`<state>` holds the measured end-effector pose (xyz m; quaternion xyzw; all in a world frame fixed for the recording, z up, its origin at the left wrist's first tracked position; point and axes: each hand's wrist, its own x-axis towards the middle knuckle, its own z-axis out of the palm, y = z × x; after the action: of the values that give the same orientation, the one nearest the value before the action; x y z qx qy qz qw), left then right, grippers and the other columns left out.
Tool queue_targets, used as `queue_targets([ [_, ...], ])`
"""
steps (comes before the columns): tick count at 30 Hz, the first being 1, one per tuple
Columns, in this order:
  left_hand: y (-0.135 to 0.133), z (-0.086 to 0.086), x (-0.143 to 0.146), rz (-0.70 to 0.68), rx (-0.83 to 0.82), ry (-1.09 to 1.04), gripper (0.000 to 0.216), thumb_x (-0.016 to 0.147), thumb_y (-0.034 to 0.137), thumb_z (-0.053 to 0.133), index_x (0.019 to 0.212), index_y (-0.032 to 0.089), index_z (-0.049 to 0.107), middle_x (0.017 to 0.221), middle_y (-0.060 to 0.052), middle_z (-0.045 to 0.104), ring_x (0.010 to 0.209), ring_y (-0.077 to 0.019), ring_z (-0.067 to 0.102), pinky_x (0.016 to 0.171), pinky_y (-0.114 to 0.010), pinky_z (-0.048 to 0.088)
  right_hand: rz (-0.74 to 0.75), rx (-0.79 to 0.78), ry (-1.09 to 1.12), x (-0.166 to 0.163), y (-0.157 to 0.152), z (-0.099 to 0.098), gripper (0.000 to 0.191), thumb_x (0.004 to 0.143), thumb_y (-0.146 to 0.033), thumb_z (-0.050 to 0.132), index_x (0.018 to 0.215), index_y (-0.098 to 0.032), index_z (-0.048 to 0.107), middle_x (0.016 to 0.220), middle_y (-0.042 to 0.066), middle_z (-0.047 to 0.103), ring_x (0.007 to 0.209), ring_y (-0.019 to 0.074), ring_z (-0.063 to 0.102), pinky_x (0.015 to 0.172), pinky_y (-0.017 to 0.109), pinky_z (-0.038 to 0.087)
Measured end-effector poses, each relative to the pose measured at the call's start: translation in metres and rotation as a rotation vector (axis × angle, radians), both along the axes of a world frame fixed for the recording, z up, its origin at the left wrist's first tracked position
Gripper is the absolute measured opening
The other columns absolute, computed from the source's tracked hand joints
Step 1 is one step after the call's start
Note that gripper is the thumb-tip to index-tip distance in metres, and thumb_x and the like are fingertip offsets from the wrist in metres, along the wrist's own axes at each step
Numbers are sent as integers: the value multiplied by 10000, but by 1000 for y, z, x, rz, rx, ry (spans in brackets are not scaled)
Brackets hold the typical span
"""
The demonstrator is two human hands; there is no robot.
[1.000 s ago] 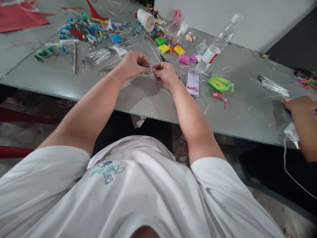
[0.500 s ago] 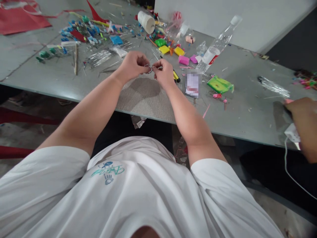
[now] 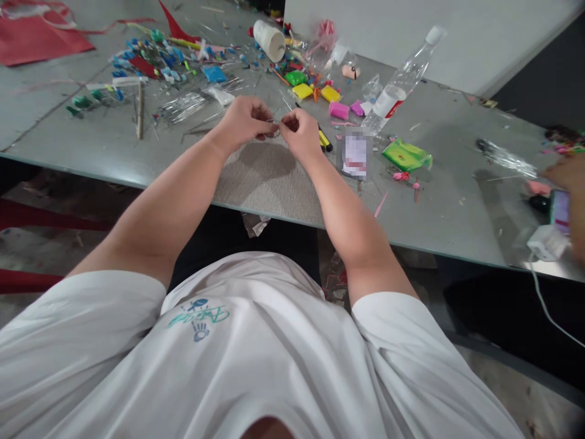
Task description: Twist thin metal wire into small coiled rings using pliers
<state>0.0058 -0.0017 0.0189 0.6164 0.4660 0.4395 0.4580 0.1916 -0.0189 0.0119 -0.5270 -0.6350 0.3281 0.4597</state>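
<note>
Both hands meet just above the grey mat (image 3: 269,177) on the surface (image 3: 91,146), left hand (image 3: 242,122) and right hand (image 3: 299,131) with fingers (image 3: 261,116) curled tight, pinching a small shiny piece (image 3: 273,125) between them, a yellow marker (image 3: 325,140) just beside.

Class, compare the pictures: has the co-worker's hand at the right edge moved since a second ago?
Yes. The co-worker's hand has moved away from the white charger, farther up the picture, uncovering a phone.
</note>
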Motion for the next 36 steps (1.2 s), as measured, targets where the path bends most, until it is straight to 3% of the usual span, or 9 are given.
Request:
queue_targets([
  [5,-11,6,6,4,-22,-28,295,916,-34,862,832,199,701,693,-18,755,716,-191,730,886,-461,630,71,32,-117,5,8,-7,211,1055,-294,753,916,-272,596,918,18,727,1099,217,762,1025,330,643],
  [10,-16,8,7,-15,-28,-23,265,930,-29,842,840,177,702,713,-27,755,705,-180,737,852,-413,639,17,303,-472,6,14,-10,290,1015,-104,732,828,-252,567,923,14,718,995,232,774,1040,423,654],
  [13,-14,7,5,-19,-38,-23,300,922,-42,818,816,202,679,742,-21,752,732,-180,738,854,-410,628,16,334,-475,5,13,-8,311,1008,-57,747,826,-243,576,935,15,716,990,224,761,1016,407,647],
  [16,-9,5,2,-18,-2,-13,302,901,-6,833,836,251,688,795,1,752,792,-186,736,864,-412,614,27,216,-260,3,12,-6,243,1083,-150,746,886,-224,622,903,-18,703,898,159,742,937,327,639],
  [21,2,-2,-4,-69,114,-14,237,820,160,898,836,320,723,817,22,728,814,-179,679,896,-395,607,74,-211,217,2,14,-5,293,1166,-320,687,893,-225,639,854,-33,667,702,87,662,577,199,505],
  [26,8,-7,-7,-141,163,2,222,762,295,939,864,344,748,829,17,731,830,-192,672,907,-421,603,122,-310,344,6,11,-3,408,1050,-464,882,834,-243,616,778,-39,620,721,101,655,604,192,536],
  [29,8,-7,-8,-157,168,-4,301,719,433,992,887,358,754,815,30,739,823,-190,644,887,-429,597,185,-343,397,9,6,1,351,1052,-379,884,841,-232,645,779,-49,622,706,91,630,606,199,505],
  [33,8,-6,-9,-167,169,16,442,653,595,1050,886,367,750,777,33,739,802,-195,615,845,-447,571,236,-378,446,11,0,8,269,1136,-165,704,879,-219,645,771,-65,629,680,70,604,611,208,469],
  [36,11,-7,-10,-162,171,24,506,616,661,1068,891,373,756,762,43,756,809,-197,608,859,-458,569,271,-376,440,12,-2,9,270,1154,-115,640,903,-212,641,747,-71,627,674,61,598,615,200,470],
])
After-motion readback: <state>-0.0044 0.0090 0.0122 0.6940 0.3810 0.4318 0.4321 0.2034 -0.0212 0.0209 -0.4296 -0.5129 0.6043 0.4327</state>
